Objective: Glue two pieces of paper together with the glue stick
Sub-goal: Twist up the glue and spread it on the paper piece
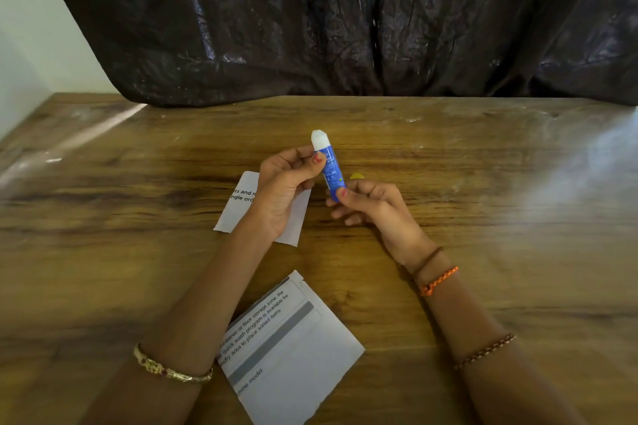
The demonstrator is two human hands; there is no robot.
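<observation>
The left hand (283, 183) pinches the upper barrel of the glue stick (328, 166), held upright above the table (483, 200) with its white tip exposed and its long axis tilted slightly left. The right hand (373, 207) grips the base between thumb and fingers. The small paper (238, 203) lies directly beneath the left hand, nearer than the large paper (290, 355) between the forearms.

Glue stick (330, 172): blue barrel, small white print, white glue tip.
Cap (357, 177): yellow.
Far paper (241, 205): white, black printed text.
Near paper (293, 352): white, black text lines, grey bar.
Table (483, 200): brown wood grain, darker streaks.
Curtain (345, 21): dark brown, glossy, creased.
Wall (31, 28): pale green-white.
Left bangle (171, 369): gold, red stones.
Right wrist cords (436, 278): brown, orange braided.
Fingernails (317, 158): red polish.
</observation>
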